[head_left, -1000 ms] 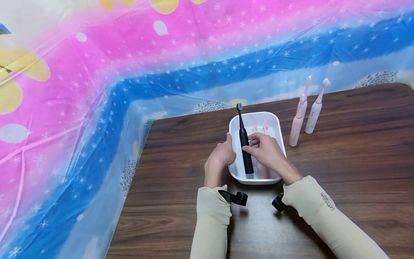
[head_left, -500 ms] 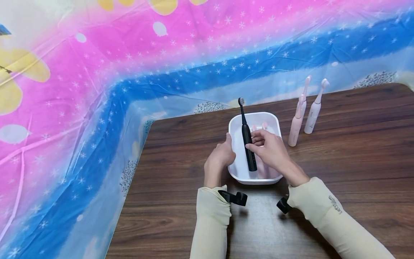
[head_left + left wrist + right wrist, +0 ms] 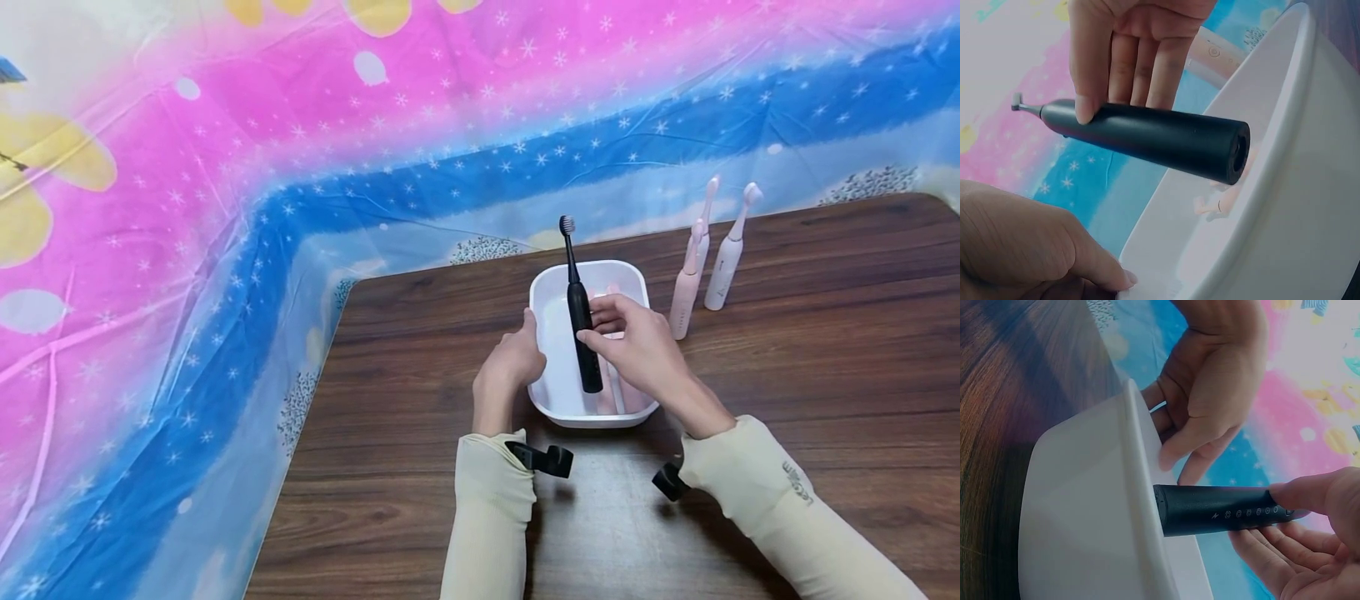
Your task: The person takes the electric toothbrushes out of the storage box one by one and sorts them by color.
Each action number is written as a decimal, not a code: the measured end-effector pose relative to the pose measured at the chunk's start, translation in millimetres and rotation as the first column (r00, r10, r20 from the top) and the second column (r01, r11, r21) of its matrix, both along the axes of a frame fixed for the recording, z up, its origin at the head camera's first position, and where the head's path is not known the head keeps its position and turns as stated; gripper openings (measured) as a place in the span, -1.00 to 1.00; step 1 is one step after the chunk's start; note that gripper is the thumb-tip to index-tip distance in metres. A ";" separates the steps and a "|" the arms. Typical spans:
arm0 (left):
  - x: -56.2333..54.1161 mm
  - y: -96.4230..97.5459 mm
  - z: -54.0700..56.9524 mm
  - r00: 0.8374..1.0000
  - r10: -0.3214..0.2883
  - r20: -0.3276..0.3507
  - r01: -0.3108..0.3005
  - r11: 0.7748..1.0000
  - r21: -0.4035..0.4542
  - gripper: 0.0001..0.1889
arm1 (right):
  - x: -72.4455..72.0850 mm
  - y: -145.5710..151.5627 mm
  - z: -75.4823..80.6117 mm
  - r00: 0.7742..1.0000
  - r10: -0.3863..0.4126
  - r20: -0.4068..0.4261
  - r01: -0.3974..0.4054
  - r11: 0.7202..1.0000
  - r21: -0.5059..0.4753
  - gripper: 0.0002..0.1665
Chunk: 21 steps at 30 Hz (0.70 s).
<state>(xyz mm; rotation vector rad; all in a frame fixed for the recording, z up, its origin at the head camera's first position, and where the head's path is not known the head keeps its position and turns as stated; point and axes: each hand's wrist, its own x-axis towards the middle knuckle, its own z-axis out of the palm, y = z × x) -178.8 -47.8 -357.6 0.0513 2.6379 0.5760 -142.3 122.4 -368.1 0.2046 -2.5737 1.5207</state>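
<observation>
A black electric toothbrush (image 3: 587,358), head up and tilted slightly, is pinched between the thumb and fingers of my right hand (image 3: 641,346) over a white plastic bin (image 3: 551,396). In the right wrist view a row of small icons runs along the toothbrush handle (image 3: 1222,509), and its lower end overlaps the bin's rim. My left hand (image 3: 512,364) holds the bin's left wall, thumb over the rim. Inside the bin, on the right side, lie pink toothbrushes (image 3: 606,400), partly hidden by my right hand and the black handle.
Right of the bin, a pink electric toothbrush (image 3: 683,304) and a white one (image 3: 725,271) stand upright on the wooden table (image 3: 825,333). A third, light toothbrush (image 3: 710,204) stands partly behind the pink one. A patterned cloth (image 3: 420,142) hangs along the table's back and left edges.
My right hand has shifted right and slightly up with the black toothbrush, which now overlaps the pink toothbrushes in the bin more. The left hand and bin stay put.
</observation>
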 end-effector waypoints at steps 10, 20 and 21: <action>1.1 1.2 2.1 1.000 0.020 0.020 -0.020 1.000 0.004 -0.27 | 9.5 13.0 5.1 0.998 -0.007 -0.061 0.004 0.999 -0.045 -0.57; 0.4 2.5 2.1 1.000 0.015 0.021 -0.015 1.000 -0.001 -0.27 | 19.2 30.4 9.4 0.986 -0.032 -0.162 0.027 0.999 -0.035 -0.57; 0.5 2.7 2.1 1.000 0.015 0.023 -0.015 1.000 0.001 -0.27 | 20.1 32.6 9.9 0.987 -0.035 -0.159 0.030 0.999 -0.032 -0.57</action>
